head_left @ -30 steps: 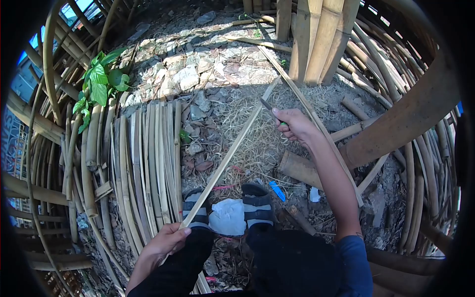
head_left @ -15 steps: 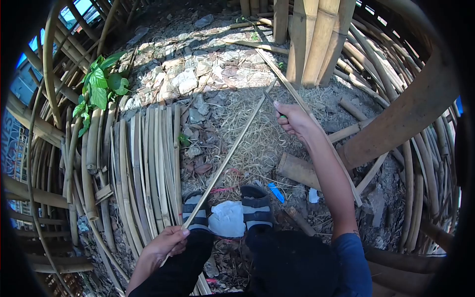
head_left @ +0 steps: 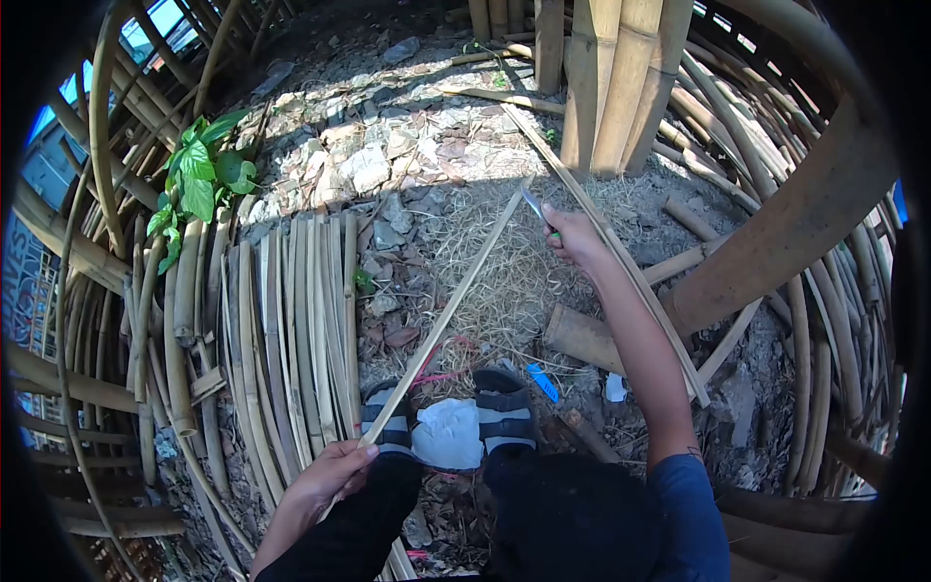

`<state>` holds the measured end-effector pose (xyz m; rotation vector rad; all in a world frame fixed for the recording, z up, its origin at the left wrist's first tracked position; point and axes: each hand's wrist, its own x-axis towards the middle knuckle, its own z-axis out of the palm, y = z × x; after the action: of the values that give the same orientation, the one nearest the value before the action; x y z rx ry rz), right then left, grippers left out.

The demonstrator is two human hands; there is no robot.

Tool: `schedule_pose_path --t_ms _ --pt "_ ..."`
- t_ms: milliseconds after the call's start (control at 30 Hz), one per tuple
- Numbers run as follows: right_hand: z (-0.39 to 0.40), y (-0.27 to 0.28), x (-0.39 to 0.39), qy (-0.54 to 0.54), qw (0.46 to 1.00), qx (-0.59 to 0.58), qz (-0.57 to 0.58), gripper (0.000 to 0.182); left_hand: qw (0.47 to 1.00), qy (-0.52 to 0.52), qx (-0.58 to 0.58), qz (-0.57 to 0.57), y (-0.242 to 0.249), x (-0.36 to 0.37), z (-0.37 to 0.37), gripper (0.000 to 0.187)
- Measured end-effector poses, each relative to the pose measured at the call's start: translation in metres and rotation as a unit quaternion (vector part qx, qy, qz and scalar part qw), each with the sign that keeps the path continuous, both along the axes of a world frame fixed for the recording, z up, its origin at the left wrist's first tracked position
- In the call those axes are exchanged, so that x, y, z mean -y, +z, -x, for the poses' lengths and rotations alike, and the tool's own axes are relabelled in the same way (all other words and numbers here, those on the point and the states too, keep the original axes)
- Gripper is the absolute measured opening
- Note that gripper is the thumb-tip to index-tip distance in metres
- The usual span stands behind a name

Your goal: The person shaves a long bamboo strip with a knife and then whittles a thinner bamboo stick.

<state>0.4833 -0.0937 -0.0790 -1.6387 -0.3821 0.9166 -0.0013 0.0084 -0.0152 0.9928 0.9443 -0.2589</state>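
Observation:
My left hand (head_left: 335, 473) is closed around the near end of a long, thin bamboo strip (head_left: 452, 303). The strip slants up and away to the right, over one of my sandals. Near its far tip, my right hand (head_left: 574, 236) grips a knife (head_left: 531, 203) with a bit of green showing at the handle. The blade points up and left, close beside the strip; whether it touches cannot be made out. Thin pale shavings (head_left: 499, 276) lie heaped on the ground under the strip.
Split bamboo strips (head_left: 301, 330) lie side by side on the left. Another long strip (head_left: 621, 252) runs behind my right forearm. A thick bamboo pole (head_left: 776, 233) leans at the right, near upright posts (head_left: 621, 87). A short bamboo piece (head_left: 582, 335) and a blue wrapper (head_left: 543, 381) lie near my feet.
The knife blade has turned and now sits beside the strip's far end instead of crossing it. The right wrist has shifted slightly; the left hand keeps its hold.

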Motion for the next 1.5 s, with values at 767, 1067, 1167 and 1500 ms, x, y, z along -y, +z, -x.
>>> schedule_pose_path --t_ms 767,1067,1167,1500 --pt "0.076 -0.080 -0.040 -0.116 0.985 -0.119 0.034 0.021 1.000 0.009 0.018 -0.009 0.008 0.001 0.001 0.034" --pt "0.083 -0.010 -0.024 -0.186 0.963 0.177 -0.084 0.036 1.000 0.019 0.006 -0.013 0.003 0.001 0.003 0.032" --pt "0.073 -0.007 -0.022 -0.188 0.973 0.112 -0.077 0.042 1.000 0.018 0.008 -0.014 0.003 0.001 0.003 0.032" --pt "0.133 0.001 0.004 -0.108 0.968 -0.012 -0.227 0.024 0.980 -0.023 -0.041 -0.191 0.012 0.002 -0.012 0.031"
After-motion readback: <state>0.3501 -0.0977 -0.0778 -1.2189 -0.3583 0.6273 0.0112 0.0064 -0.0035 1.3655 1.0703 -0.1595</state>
